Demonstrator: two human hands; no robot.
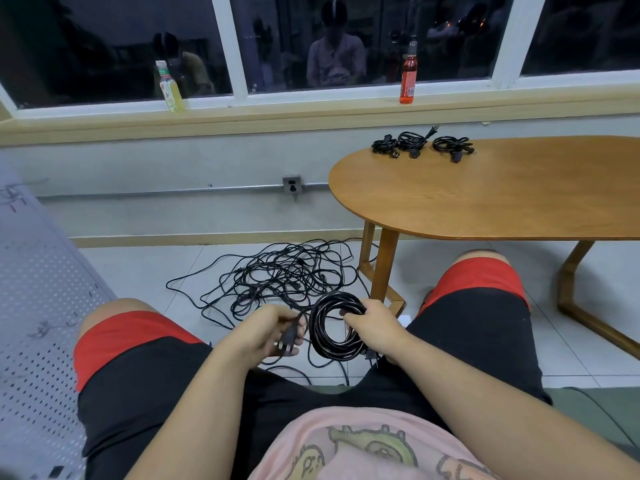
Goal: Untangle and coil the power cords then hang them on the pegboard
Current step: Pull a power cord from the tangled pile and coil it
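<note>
Black power cord [337, 325], wound into a ring, held in both hands between the person's knees, low in the middle of the view.

The ring stands nearly upright with its opening turned towards the camera, a little taller than wide, its long axis running from 12 to 6 o'clock. The right hand [372, 329] grips its 3 o'clock side, fingers curled through the opening and closed round the strands. The left hand [268, 329], just beside the ring at 9 o'clock, pinches the plug [287, 337] between thumb and curled fingers. The plug slants from 1 to 7 o'clock, cable end uppermost. Beyond the hands, at 12 o'clock, a tangle of cords [280, 275] sprawls on the tiled floor [138, 271]. Three coiled cords [420, 144] lie on the far end of the wooden table [502, 195], at 1 o'clock. The grey pegboard [38, 306] shows at 9 o'clock.
</note>
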